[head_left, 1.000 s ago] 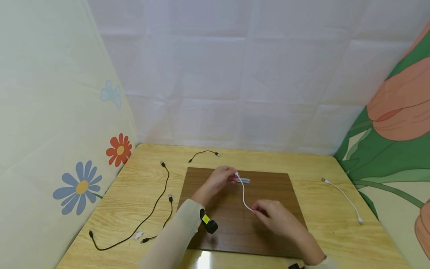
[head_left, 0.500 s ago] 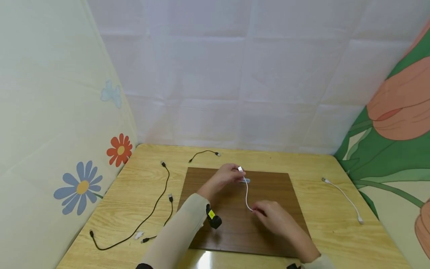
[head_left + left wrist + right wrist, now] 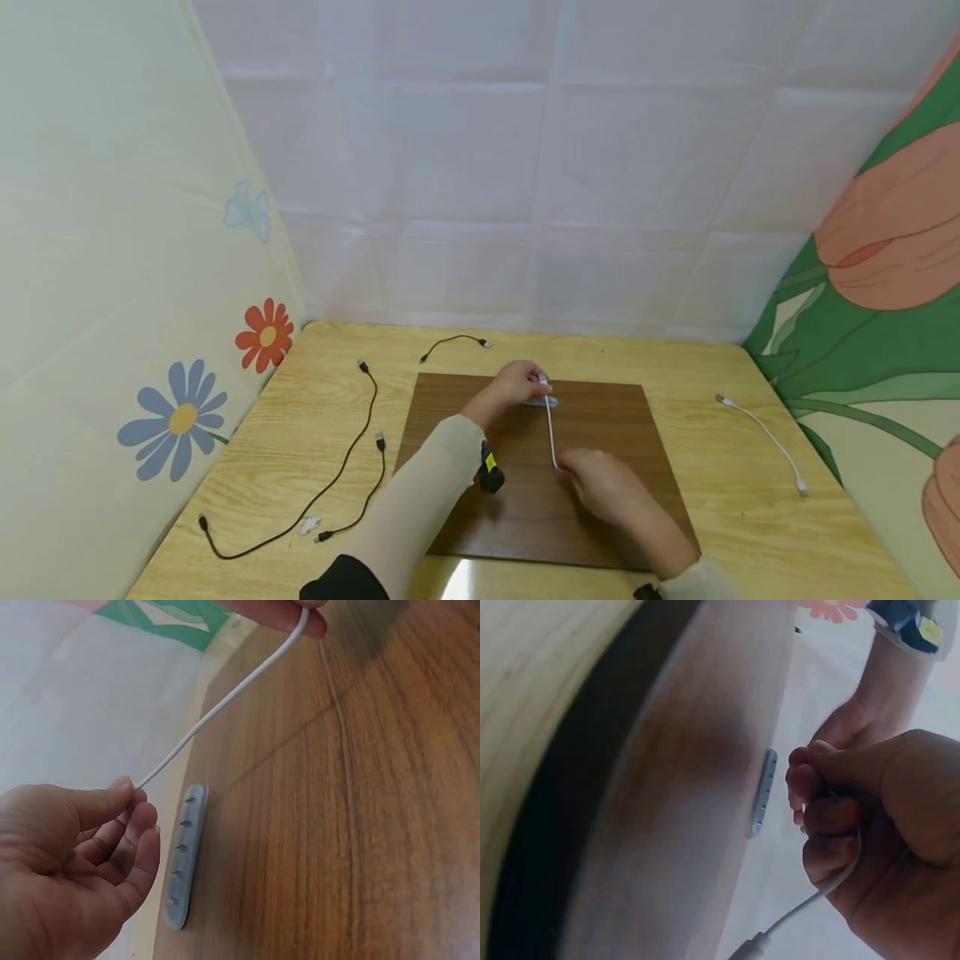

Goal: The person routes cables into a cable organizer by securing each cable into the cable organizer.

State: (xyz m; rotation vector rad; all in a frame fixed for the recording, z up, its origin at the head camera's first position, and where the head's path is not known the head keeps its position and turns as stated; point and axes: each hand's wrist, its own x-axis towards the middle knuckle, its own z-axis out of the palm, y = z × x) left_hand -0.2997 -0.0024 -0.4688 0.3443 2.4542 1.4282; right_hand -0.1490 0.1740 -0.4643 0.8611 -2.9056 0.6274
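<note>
A white USB cable [image 3: 551, 429] runs almost straight between my two hands, above the brown board [image 3: 532, 517]. Thumb and fingertips of my left hand [image 3: 517, 382] pinch its far end, with the other fingers loosely bent in the left wrist view. My right hand [image 3: 603, 479] grips the cable nearer to me, fingers curled round it. A tail of cable with a grey-white connector [image 3: 751, 946] hangs out of that hand in the right wrist view. Close to my left hand, a grey-blue cable clip strip [image 3: 184, 859] with several slots lies near the board's far edge.
On the table's left lie a long black cable [image 3: 351, 454], a shorter black cable [image 3: 381, 475] and a small white piece [image 3: 310, 525]. Another black cable [image 3: 453, 338] lies behind the board. A white cable [image 3: 765, 433] rests at the right.
My left hand has moved a little right and away from me. The cable between the hands has gone from curved to nearly straight. My right hand has shifted slightly left.
</note>
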